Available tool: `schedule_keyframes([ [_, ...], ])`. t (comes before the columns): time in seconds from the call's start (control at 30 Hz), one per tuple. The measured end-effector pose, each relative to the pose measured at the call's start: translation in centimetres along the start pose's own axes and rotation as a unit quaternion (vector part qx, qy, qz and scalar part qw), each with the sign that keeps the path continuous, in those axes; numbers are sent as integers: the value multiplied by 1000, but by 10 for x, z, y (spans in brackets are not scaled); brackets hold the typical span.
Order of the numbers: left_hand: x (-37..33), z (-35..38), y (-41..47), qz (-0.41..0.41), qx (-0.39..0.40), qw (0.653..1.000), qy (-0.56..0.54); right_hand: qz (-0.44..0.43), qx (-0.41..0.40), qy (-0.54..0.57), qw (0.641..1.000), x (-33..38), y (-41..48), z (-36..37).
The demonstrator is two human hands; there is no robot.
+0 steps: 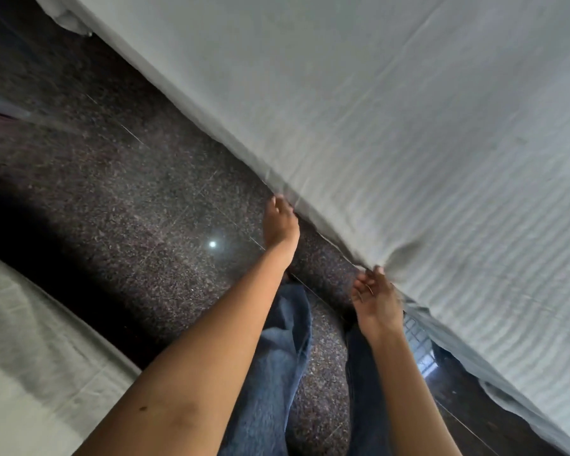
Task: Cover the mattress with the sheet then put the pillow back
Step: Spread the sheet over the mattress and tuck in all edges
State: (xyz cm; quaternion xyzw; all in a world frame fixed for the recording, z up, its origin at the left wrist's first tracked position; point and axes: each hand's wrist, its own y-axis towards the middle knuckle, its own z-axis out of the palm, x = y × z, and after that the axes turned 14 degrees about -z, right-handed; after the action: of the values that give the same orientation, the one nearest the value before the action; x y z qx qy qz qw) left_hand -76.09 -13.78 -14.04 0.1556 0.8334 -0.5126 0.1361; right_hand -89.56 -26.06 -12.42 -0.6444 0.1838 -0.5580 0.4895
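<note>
A pale grey-white striped sheet [392,133] covers the mattress, which fills the upper right of the head view and is hidden under it. The sheet's hem hangs over the bed's side edge, running diagonally from upper left to lower right. My left hand [279,225] reaches to that hem and pinches it with the fingertips. My right hand [375,299] holds the hem further down the edge, fingers curled into the fabric, which puckers just above it. No pillow is in view.
Dark speckled stone floor [139,199] lies between the bed and me, with a bright light reflection on it. My legs in blue jeans [277,357] stand close to the bed edge. Another pale cloth surface [30,373] sits at the lower left.
</note>
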Motion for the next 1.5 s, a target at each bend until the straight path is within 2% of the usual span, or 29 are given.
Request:
schedule_keyframes([
  [0.1,-43,-16,27,23,-42,997,67,-12,-48,-9,999,-6,-6,15],
  [0.2,-39,-37,47,96,-21,990,104,-6,-82,-84,993,-25,-15,45],
  [0.3,-23,-52,63,95,19,991,90,39,-23,-126,991,-51,-32,94],
  [0.4,-35,-61,73,25,98,991,93,69,46,-78,993,-55,-36,146],
  [0.47,-47,-70,80,-11,120,986,118,65,77,-58,993,-49,-28,174],
  [0.57,-64,-87,101,26,40,993,110,77,90,-67,991,-43,-17,200],
  [0.7,-124,-109,122,83,-86,993,-4,64,55,-71,994,-47,-11,207],
  [0.77,-165,-118,137,82,-132,987,-37,57,40,-60,996,-47,-15,210],
  [0.87,-198,-131,160,54,-142,988,-27,63,-1,-107,992,-44,-25,216],
  [0.93,-197,-138,168,105,-114,988,17,79,-16,-146,986,-45,-31,228],
  [1.0,-191,-152,172,155,-92,982,62,115,3,-156,981,-49,-38,256],
  [1.07,-185,-164,183,168,-68,980,86,153,48,-144,976,-56,-41,290],
  [1.17,-190,-176,189,159,-28,980,121,187,95,-88,974,-66,-39,343],
  [1.33,-204,-185,188,122,14,985,118,180,61,1,982,-69,-16,397],
  [1.43,-206,-194,196,52,46,998,11,136,39,-24,990,-81,-19,391],
  [1.5,-212,-202,203,-12,32,995,-96,120,36,-45,991,-86,-23,384],
])
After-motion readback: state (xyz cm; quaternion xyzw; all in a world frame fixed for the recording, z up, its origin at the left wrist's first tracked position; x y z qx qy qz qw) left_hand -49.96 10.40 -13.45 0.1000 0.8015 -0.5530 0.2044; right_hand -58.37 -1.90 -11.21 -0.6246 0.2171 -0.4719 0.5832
